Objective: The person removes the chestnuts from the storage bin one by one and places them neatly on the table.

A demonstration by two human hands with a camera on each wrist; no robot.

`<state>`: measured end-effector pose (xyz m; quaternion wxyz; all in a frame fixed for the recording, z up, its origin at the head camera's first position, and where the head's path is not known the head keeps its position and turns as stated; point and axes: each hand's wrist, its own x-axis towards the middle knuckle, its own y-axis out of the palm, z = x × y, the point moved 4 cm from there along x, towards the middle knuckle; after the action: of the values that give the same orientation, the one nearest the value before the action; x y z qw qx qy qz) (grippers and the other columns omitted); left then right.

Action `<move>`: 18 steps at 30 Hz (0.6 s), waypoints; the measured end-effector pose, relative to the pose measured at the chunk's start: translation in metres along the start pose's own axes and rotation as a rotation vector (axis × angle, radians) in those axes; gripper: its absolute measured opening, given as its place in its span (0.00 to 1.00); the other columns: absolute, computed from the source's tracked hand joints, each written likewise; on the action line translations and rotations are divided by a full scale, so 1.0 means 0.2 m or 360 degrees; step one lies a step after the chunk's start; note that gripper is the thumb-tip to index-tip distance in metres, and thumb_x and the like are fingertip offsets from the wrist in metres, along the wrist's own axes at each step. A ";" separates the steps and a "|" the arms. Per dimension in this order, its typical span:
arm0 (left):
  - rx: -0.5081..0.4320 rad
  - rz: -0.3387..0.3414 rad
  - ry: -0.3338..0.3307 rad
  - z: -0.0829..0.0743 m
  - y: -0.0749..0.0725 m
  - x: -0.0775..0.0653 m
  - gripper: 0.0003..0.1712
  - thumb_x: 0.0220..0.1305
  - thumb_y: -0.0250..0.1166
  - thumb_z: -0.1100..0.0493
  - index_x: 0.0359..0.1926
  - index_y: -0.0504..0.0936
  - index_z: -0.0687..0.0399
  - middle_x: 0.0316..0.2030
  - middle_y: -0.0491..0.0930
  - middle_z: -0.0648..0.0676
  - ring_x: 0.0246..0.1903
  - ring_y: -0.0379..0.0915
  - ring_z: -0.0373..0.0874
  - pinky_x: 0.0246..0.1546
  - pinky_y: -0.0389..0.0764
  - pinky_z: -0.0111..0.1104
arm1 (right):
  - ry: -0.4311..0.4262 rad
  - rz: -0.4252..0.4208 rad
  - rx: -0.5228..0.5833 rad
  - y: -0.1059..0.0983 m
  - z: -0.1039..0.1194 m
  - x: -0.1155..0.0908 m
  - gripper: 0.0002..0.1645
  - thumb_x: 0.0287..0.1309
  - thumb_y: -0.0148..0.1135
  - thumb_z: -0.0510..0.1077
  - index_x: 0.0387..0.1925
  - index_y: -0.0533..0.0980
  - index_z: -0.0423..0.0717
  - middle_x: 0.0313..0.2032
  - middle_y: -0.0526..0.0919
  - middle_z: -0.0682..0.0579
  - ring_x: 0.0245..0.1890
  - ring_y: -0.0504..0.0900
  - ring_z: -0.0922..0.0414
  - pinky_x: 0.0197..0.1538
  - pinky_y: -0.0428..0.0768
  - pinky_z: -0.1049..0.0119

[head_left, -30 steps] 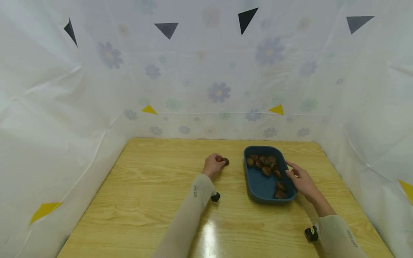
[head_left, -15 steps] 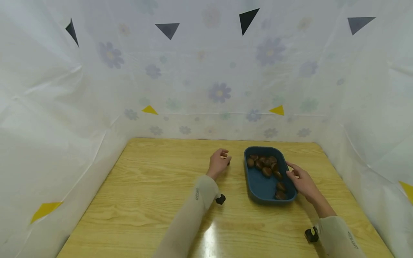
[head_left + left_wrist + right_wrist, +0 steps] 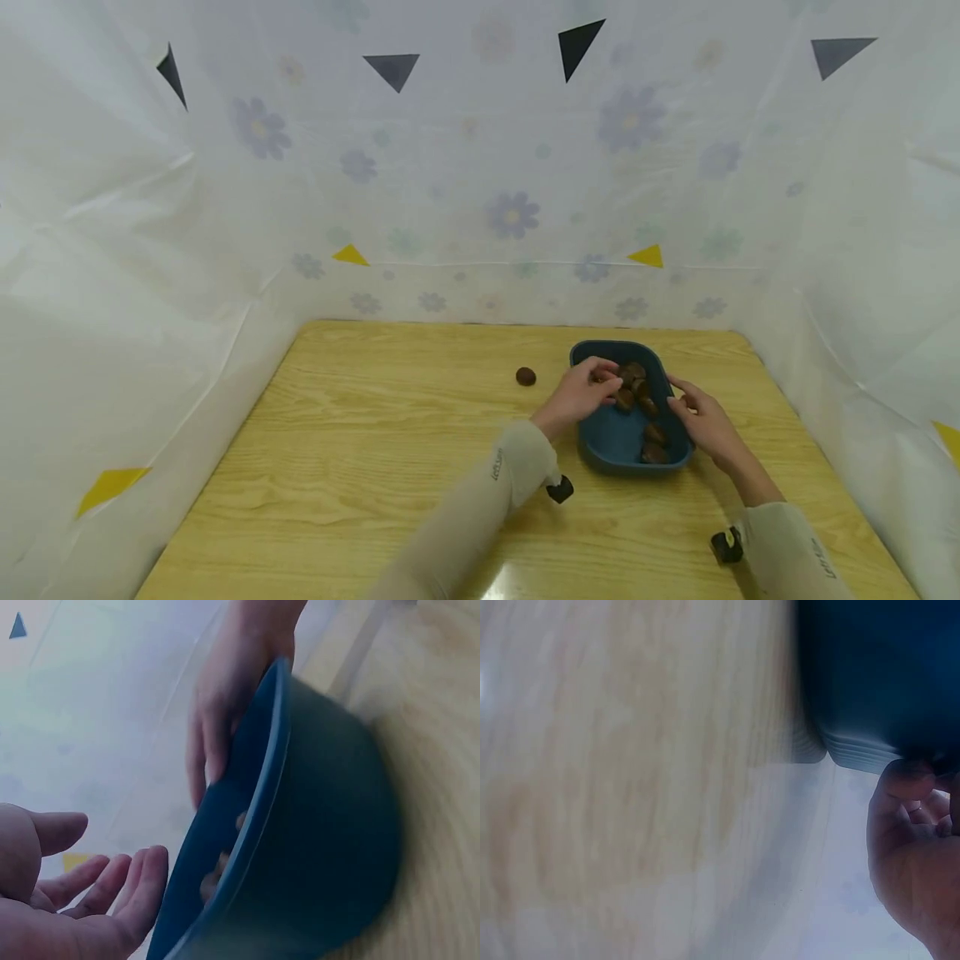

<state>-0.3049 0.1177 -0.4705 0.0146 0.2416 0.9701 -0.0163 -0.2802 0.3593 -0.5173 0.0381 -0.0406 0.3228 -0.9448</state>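
My left hand is over the left rim of a dark blue bin, its fingers reaching above the chestnuts inside. In the left wrist view this hand has thumb and fingers spread apart with nothing between them, beside the bin's rim. On the far side, my right hand pinches the bin's right rim; its thumb shows against the wall in the right wrist view. Several shiny brown chestnuts lie in the bin, some hidden behind my left fingers. A single chestnut sits on the table left of the bin.
The wood-grain table has white sheeting around its back and sides, printed with flowers at the back. A small black piece is at my left cuff, another at the right cuff.
My left hand has moved right, from beside the lone chestnut to over the bin. That chestnut, hidden behind the hand half a second ago, shows fully. The right hand and bin stay put.
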 end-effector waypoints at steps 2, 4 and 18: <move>-0.0050 0.0038 -0.0058 0.01 0.07 0.01 0.18 0.77 0.62 0.56 0.63 0.78 0.53 0.47 0.79 0.49 0.58 0.79 0.61 0.60 0.84 0.48 | -0.0004 -0.0009 -0.0011 0.00 0.00 0.00 0.35 0.83 0.46 0.53 0.79 0.58 0.39 0.37 0.76 0.42 0.20 0.70 0.61 0.20 0.75 0.63; -0.0108 0.0074 -0.0114 0.02 0.13 0.01 0.18 0.77 0.62 0.56 0.63 0.78 0.54 0.48 0.80 0.48 0.60 0.78 0.60 0.62 0.82 0.51 | -0.0010 -0.0012 -0.0023 -0.01 -0.01 0.01 0.34 0.83 0.46 0.52 0.79 0.58 0.39 0.37 0.76 0.41 0.21 0.71 0.60 0.21 0.75 0.63; -0.0028 -0.0167 -0.0571 0.18 0.31 0.03 0.09 0.72 0.67 0.58 0.47 0.84 0.58 0.47 0.83 0.55 0.47 0.83 0.56 0.57 0.83 0.53 | 0.0025 -0.0001 -0.0031 0.01 -0.01 0.00 0.35 0.83 0.47 0.53 0.80 0.57 0.42 0.39 0.76 0.38 0.18 0.67 0.59 0.20 0.74 0.62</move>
<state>-0.2804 0.1740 -0.5085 0.1885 0.1836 0.9634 -0.0512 -0.2795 0.3590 -0.5197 0.0349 -0.0338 0.3323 -0.9419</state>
